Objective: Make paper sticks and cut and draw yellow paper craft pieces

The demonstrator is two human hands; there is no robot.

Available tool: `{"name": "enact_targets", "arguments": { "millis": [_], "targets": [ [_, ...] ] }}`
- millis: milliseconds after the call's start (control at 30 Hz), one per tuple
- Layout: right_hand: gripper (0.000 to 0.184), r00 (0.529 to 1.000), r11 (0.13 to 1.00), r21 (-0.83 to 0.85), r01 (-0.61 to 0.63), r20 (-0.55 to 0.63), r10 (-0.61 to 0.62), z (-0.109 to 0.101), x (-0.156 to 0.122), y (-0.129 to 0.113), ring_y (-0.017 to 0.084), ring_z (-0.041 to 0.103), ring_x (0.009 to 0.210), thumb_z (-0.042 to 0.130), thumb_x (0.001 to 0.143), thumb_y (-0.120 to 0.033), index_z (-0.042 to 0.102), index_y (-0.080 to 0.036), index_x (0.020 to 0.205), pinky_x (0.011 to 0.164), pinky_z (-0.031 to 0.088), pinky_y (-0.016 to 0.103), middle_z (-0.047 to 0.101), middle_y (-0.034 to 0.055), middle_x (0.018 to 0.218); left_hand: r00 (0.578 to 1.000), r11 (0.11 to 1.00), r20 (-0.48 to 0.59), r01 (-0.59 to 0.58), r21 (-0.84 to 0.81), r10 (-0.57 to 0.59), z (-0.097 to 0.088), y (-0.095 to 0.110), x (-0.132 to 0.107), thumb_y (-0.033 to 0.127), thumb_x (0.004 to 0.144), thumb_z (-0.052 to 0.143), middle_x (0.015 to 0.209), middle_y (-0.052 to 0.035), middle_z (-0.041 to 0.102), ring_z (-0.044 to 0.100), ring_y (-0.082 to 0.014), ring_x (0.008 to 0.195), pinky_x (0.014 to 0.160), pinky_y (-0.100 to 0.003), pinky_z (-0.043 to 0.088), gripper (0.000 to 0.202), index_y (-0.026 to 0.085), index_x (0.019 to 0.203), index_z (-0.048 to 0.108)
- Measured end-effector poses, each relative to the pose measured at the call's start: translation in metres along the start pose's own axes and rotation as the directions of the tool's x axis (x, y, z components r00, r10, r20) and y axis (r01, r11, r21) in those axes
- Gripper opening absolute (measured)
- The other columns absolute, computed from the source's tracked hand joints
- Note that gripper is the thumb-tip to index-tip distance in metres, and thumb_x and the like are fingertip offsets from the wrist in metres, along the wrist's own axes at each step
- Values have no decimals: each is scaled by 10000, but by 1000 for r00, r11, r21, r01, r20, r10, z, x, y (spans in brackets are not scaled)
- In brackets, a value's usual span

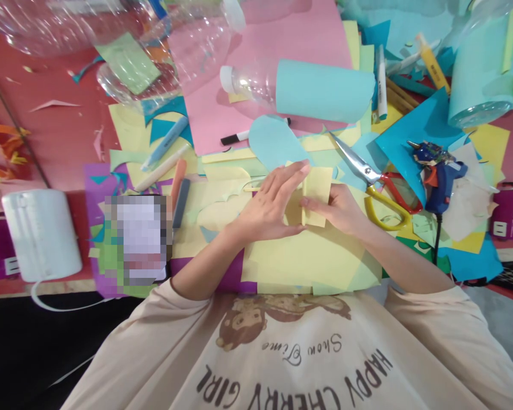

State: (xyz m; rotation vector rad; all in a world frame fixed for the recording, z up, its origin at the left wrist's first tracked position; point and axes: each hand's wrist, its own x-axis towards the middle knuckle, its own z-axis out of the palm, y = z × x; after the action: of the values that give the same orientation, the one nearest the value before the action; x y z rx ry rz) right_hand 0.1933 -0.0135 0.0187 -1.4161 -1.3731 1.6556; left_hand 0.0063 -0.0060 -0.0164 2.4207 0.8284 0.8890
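A small piece of pale yellow paper point(318, 196) with an upright fold or rolled edge is between my two hands, above a larger sheet of yellow paper point(312, 262). My left hand point(268, 204) spans its left part, fingertips at the upper end and thumb at the lower end. On the other side my right hand point(344, 209) pinches the piece, thumb in front and the other fingers behind it. Just right of that hand lie scissors point(370, 173) with red and yellow handles, blades apart. A light blue rounded paper cutout point(277, 141) rests beyond my left hand.
A bottle wrapped in light blue paper point(325, 91) lies at the back, and another point(474, 85) stands back right. A blue glue gun point(442, 182) with a cord is at right. Markers point(166, 142), a phone point(141, 239) and a white device point(43, 233) are left.
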Motion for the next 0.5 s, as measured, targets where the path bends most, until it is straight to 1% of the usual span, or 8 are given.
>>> {"name": "enact_targets", "arguments": {
  "millis": [133,267,367,500],
  "targets": [
    [385,994,997,76,-29,105,21,-1,1,0,87,440,545,700,731,-520,574,-170,630,463,334,219,510,-19,597,1000,996,6,19,-92,-19,-2,1,1,526,781,674,1525,-180,329,342,-349,1420,1108,-551,352,1037,279,1518,-12],
    [311,987,997,73,-16,163,4,-4,0,0,95,473,567,629,812,-458,644,-171,694,506,372,228,531,-14,606,999,983,1,42,-179,-43,-3,1,2,591,698,729,1550,-167,288,315,-365,1433,1107,-571,357,1131,312,1513,-5],
    [297,977,998,68,15,212,-30,-6,0,0,92,497,585,568,864,-411,674,-169,728,551,396,227,562,-9,636,999,973,-4,38,-228,-40,-1,1,1,585,684,744,1542,-173,299,328,-364,1427,1096,-576,377,1158,311,1510,-20],
    [311,957,998,65,-1,289,-18,-7,1,0,95,509,575,530,896,-406,714,-179,791,547,400,225,586,-9,638,998,964,-4,58,-261,-61,0,0,1,601,670,749,1523,-178,335,358,-352,1413,1092,-566,395,1158,319,1503,-5]
  ]
}}
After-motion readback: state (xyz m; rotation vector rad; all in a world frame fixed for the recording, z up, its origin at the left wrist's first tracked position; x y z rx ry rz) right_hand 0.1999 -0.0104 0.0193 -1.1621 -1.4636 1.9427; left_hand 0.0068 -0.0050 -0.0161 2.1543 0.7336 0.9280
